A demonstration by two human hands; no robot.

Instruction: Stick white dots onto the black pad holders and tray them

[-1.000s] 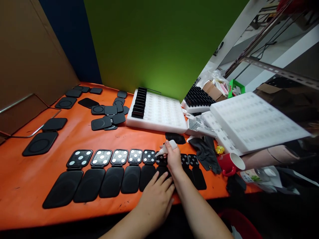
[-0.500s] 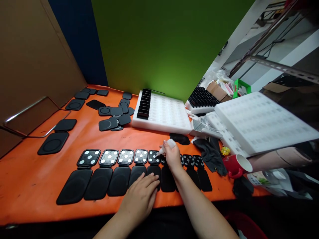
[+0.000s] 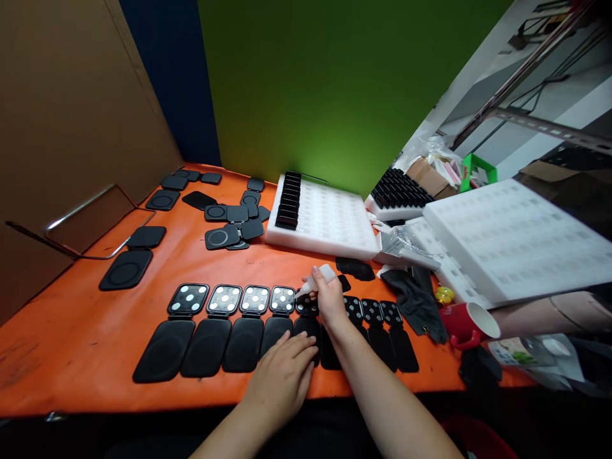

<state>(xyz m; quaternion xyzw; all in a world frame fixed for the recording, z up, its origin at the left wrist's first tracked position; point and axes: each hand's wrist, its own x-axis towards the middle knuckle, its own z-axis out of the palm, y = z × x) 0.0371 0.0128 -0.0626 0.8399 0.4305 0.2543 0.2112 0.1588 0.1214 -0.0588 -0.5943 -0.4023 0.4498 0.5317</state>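
Observation:
A row of black folding charger pads (image 3: 243, 344) lies opened out along the near side of the table. Their hinged upper panels (image 3: 188, 299) carry white or pale round dots. My right hand (image 3: 331, 305) is closed around a small white squeeze bottle (image 3: 325, 274). Its narrow nozzle points down and left, at the left edge of the fifth upper panel from the left; whether it touches cannot be made out. My left hand (image 3: 283, 370) rests flat, fingers stretched out, over the lower panels of the fourth and fifth pads. My right hand and forearm hide parts of the pads to the right.
A white foam tray (image 3: 335, 220) holds a column of black pieces (image 3: 289, 201). More folding pads (image 3: 222, 237) lie loosely at the back left, near a bent metal wire stand (image 3: 81, 256). To the right are a dark cloth (image 3: 412, 299), a red mug (image 3: 461, 325) and another foam tray (image 3: 516, 242).
The view has shifted, so the scene sits farther right. The nozzle has moved left across the fifth panel to its left edge. My left hand stays on the lower panels.

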